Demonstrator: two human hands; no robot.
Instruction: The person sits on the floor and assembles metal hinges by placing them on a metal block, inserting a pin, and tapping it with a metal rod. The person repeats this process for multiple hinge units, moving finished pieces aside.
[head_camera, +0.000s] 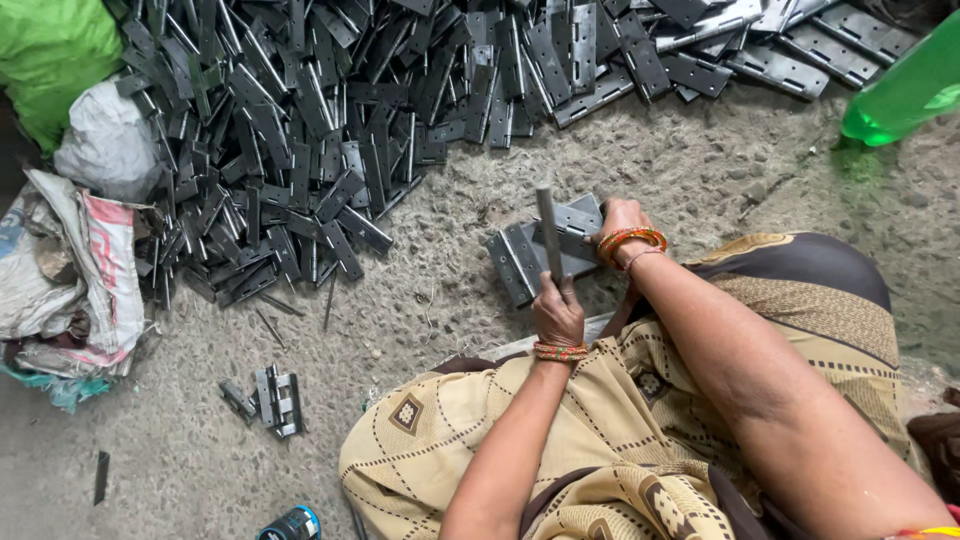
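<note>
Nearest the camera: patterned tan cloth over the knees, both forearms reaching down to the floor (420, 330), which is gritty, dusty concrete. Left hand (557, 312) clenched around the lower end of a slim grey metal rod (548, 232), held roughly upright over the work. Right hand (620, 217), orange bangles at the wrist, pressed flat on the hinge (535, 255) lying opened out on the floor just ahead of the knees; whether its fingers grip or only press, cannot tell. Hinge leaves: flat dull-grey steel, rectangular, with small holes and a knuckled edge. To the left, a small cluster of hinges (275, 400) lies apart, with a few thin loose pins (270, 325) on the floor nearby. Judgement: only that handful looks set aside, so progress appears slight. Beyond, a large heap of hinges (330, 130) spreads across the top of the view, untouched; most remains. Crumpled sacks (75, 270) at far left, a green plastic bottle (905, 90) at far right.
</note>
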